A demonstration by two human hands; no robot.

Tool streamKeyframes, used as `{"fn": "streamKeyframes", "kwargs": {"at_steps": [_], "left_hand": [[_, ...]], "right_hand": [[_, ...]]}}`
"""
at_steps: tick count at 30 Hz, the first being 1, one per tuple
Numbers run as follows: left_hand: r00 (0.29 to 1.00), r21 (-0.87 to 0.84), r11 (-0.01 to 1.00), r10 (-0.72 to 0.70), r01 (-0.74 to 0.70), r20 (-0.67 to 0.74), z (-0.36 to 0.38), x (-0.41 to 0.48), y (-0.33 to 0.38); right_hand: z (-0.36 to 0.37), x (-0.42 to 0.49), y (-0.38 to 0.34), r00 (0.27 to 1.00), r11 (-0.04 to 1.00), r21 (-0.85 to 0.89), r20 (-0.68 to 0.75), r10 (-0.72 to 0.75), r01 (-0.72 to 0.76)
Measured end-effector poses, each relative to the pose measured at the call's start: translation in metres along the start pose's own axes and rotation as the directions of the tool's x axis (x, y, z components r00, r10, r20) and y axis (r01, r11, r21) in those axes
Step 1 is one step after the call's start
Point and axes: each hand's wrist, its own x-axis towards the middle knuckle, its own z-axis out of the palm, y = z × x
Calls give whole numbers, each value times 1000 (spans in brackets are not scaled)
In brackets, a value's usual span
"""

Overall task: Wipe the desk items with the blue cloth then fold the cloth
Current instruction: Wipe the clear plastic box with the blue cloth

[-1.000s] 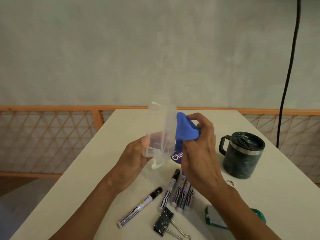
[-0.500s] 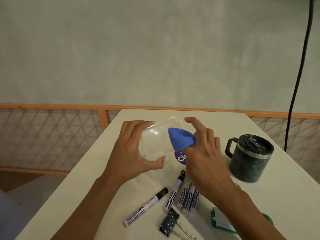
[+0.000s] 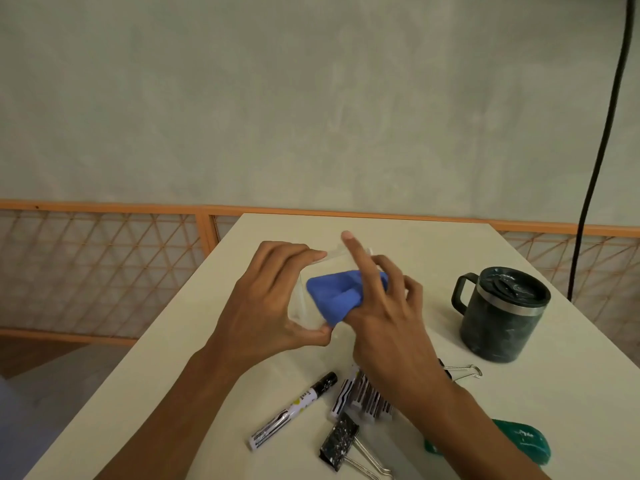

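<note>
My left hand (image 3: 266,306) grips a clear plastic container (image 3: 304,306) above the middle of the white desk (image 3: 571,403), fingers over its top edge and thumb under its near edge. My right hand (image 3: 384,317) holds the bunched blue cloth (image 3: 337,294) against the container's face, with the index finger sticking up straight. The cloth covers most of the container, which lies tilted nearly flat.
A dark lidded mug (image 3: 502,313) stands at the right. Near the front edge lie a single black-and-white marker (image 3: 294,410), a bundle of markers (image 3: 363,398), a speckled binder clip (image 3: 341,445), a second clip (image 3: 462,370) and a green object (image 3: 523,441). A black cable (image 3: 602,150) hangs at the right.
The container has tipped from upright to nearly flat, and my left hand moved over its top. The cloth has slid left across its face. Both hands dropped lower.
</note>
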Motion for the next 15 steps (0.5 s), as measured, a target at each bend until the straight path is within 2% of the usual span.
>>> {"fn": "streamKeyframes", "kwargs": {"at_steps": [3,6,8,12,15], "left_hand": [[1000,7,1000,7,-7,-21,2,3,6],[998,-29,998,52,-53,-39,5,1,4],[996,-30,997,72,-73,-52,4,-1,0],[998,55,998,46,-44,-49,3,2,3],[995,81,994,84,-80,-46,3,4,9]], "right_hand": [[-5,3,8,996,996,11,-15,84,-83],[-4,-1,0,998,997,48,-5,-62,62],[-7,-1,0,993,993,13,-16,-115,116],[-15,6,19,997,995,-83,-61,51,-56],[-11,6,19,994,995,-59,-71,78,-82]]}}
